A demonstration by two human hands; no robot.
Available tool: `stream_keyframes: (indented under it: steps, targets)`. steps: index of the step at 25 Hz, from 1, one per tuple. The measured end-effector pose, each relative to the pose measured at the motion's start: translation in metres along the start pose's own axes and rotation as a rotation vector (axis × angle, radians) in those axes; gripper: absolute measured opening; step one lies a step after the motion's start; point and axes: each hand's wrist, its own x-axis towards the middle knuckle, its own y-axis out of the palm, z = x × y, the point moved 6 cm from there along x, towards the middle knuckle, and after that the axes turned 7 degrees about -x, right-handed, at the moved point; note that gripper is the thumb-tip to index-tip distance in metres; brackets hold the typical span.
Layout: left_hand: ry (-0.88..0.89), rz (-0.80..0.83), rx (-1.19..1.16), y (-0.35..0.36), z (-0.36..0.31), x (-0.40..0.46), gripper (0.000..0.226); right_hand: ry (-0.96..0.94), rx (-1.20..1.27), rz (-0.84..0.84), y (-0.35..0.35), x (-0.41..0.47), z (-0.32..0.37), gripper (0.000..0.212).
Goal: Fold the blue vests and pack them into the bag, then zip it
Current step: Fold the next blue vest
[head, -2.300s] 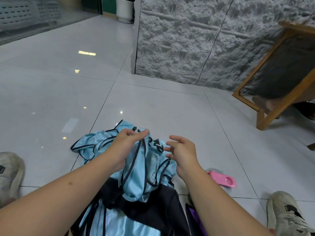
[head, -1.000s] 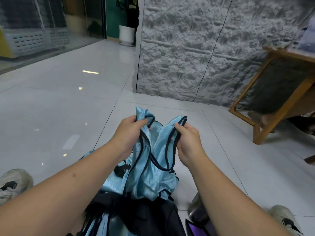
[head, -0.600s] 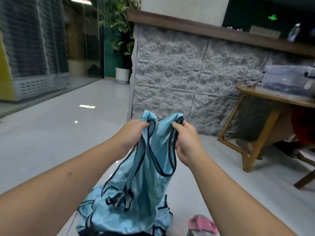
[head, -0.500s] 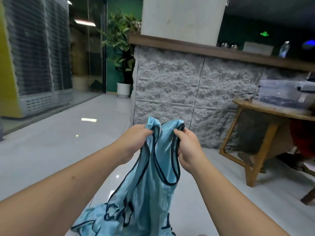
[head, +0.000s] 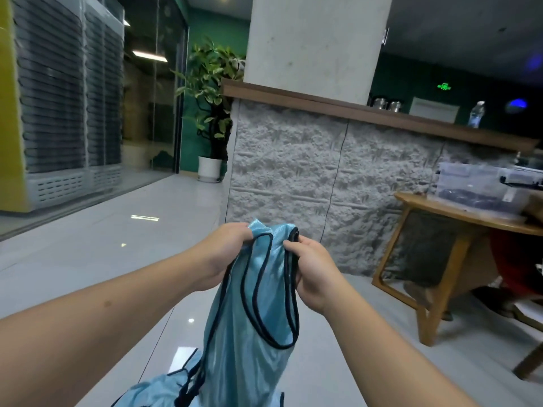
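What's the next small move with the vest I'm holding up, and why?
Probably draw the two hands apart to spread it flat. The left hand and right hand each pinch a top strap of the blue vest close together, so it hangs bunched and narrow, not yet ready to fold.
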Motion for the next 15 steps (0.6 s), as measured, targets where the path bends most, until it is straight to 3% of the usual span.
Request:
stream_keyframes:
  steps: [3,11,12,15]
  targets:
    - [0.008,0.015,0.065,-0.003,0.005,0.0,0.037,-0.011,0.041,0.018,0.001,-0.003,-0.009,0.03]
    - [0.128,-0.068,0.222,-0.005,-0.006,0.001,0.014,-0.025,0.165,0.083,-0.002,-0.009,-0.012,0.03]
    - [0.132,-0.081,0.226,-0.005,-0.006,0.001,0.023,-0.024,0.2,0.092,-0.002,-0.008,-0.013,0.031]
    - [0.178,-0.136,0.258,-0.005,-0.003,0.002,0.082,-0.02,0.268,0.133,0.0,-0.007,-0.012,0.036]
